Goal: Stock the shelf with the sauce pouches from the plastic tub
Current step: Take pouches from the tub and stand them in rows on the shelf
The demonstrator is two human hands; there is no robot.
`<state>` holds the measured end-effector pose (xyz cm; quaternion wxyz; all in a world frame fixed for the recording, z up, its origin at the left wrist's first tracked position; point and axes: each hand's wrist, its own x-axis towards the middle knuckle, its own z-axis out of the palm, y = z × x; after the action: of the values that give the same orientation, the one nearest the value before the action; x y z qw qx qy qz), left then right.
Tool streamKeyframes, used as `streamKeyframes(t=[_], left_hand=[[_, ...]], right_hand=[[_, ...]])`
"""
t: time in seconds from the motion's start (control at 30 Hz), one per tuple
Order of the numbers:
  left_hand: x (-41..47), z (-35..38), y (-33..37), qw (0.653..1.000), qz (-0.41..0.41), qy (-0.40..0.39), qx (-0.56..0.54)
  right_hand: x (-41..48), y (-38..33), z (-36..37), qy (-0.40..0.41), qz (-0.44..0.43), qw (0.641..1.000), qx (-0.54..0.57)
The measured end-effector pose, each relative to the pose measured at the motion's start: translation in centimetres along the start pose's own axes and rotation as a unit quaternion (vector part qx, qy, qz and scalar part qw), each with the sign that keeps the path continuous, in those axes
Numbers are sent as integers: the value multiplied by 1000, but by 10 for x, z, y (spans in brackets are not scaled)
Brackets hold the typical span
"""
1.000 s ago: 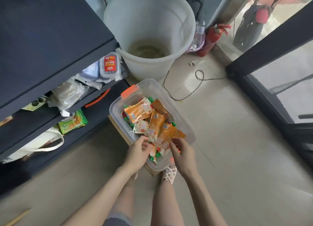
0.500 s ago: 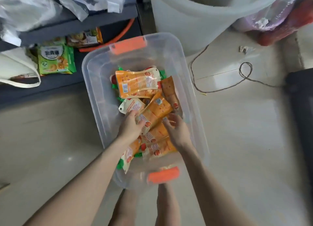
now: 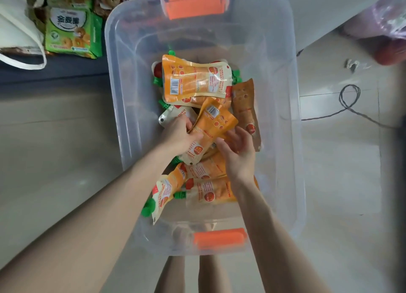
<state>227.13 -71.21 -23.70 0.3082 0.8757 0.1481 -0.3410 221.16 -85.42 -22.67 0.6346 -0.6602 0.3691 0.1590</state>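
Over on the left, a white bag (image 3: 15,26) and a green biscuit packet (image 3: 71,32) sit on the low dark shelf (image 3: 55,75), just beside the clear tub (image 3: 117,90) standing on the pale floor (image 3: 55,152). The tub has an orange handle (image 3: 195,4) at its far end and another at the near end, and the loose pile of pouches (image 3: 208,190) lies heaped along its middle, orange and cream packs with green caps. The person reaches in from the near end with both bare arms. Their left hand (image 3: 176,136) has its fingers curled round the left edge of one orange pouch (image 3: 216,123), the thumb laid across its face, so the pouch is gripped and tilted up off the heap, barcode end pointing away from them. It lies right between the two hands. The right hand (image 3: 238,155) is at the pouch's other edge with the palm turned towards it, fingers spread and only lightly bent, thumb tip against the pack; it is not closed around anything. A browner pouch (image 3: 245,110) lies lengthwise just past those fingers. Further right, a dark cable (image 3: 349,98) loops over the floor, and a white bucket (image 3: 329,9) stands touching the tub's far corner.
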Motion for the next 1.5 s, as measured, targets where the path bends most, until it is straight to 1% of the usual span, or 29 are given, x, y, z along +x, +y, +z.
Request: streamKeyframes(t=[0.1, 0.17, 0.23, 0.27, 0.33, 0.4, 0.43, 0.5, 0.53, 0.57, 0.6, 0.67, 0.73, 0.8, 0.83, 0.87, 0.9, 0.93, 0.97, 1.0, 1.07, 1.1, 1.13, 1.17, 1.2, 1.23, 1.3, 1.33, 1.5], left_hand=[[-3, -4, 4, 993, -12, -15, -113], [-5, -9, 10, 973, -35, -16, -227], [-10, -9, 16, 942, -63, -12, -328], [-14, -8, 19, 926, -81, -11, -369], [-23, -3, 22, 891, -127, -12, -436], [-29, -3, 23, 854, -170, -24, -492], [-31, -6, 24, 834, -180, -32, -520], [-28, -17, 25, 795, -173, -46, -579], [-25, -22, 26, 783, -167, -45, -597], [-22, -26, 27, 779, -166, -40, -603], [-20, -29, 28, 781, -168, -31, -601], [-18, -31, 30, 789, -173, -1, -590], [-20, -31, 31, 779, -185, 32, -598], [-25, -30, 29, 748, -200, 50, -631], [-29, -28, 28, 727, -207, 53, -652], [-32, -25, 25, 709, -211, 53, -671], [-36, -22, 24, 699, -211, 48, -682], [-41, -18, 22, 698, -207, 39, -684], [-45, -14, 22, 706, -203, 26, -678], [-50, -9, 22, 720, -204, 9, -663], [-56, -3, 24, 764, -234, -6, -601], [-56, -2, 25, 792, -256, 3, -554], [-54, -3, 25, 822, -266, 26, -502], [-50, -6, 26, 854, -257, 61, -448], [-44, -11, 28, 883, -229, 101, -398], [-36, -16, 30, 900, -192, 142, -364], [-16, -25, 38, 907, -140, 201, -344], [-6, -27, 43, 906, -136, 220, -334], [26, -23, 61, 910, -193, 299, -213]], right_hand=[[-1, -6, 0, -22, 35, 999, 12], [-5, -8, -2, -77, 79, 994, 25], [-14, -8, -3, -150, 103, 982, 60], [-18, -9, -2, -173, 104, 976, 82], [-25, -12, -4, -169, 96, 976, 98], [-24, -18, -11, -158, 90, 980, 85], [-22, -21, -16, -165, 95, 979, 73], [-16, -28, -27, -203, 117, 972, 38], [-14, -32, -32, -219, 128, 967, 27], [-12, -35, -36, -220, 133, 966, 27], [-11, -38, -38, -201, 131, 970, 40], [-9, -41, -37, -120, 111, 982, 97], [-13, -40, -27, -50, 115, 974, 191], [-18, -39, -12, -28, 110, 944, 310], [-19, -39, -5, -31, 99, 932, 347], [-18, -40, 1, -40, 91, 927, 362], [-17, -41, 6, -54, 88, 928, 357], [-13, -42, 10, -67, 90, 934, 338], [-9, -42, 14, -78, 96, 941, 315], [-4, -43, 18, -84, 102, 947, 291], [7, -45, 24, -70, 100, 962, 244], [13, -46, 25, -53, 90, 970, 220], [18, -48, 25, -37, 79, 976, 199], [23, -48, 23, -24, 65, 981, 179], [27, -49, 20, -14, 52, 986, 157], [29, -48, 16, -9, 44, 990, 132], [31, -45, 9, -4, 41, 995, 92], [31, -43, 6, -1, 43, 996, 81], [29, -32, 2, -28, 65, 996, 48]])
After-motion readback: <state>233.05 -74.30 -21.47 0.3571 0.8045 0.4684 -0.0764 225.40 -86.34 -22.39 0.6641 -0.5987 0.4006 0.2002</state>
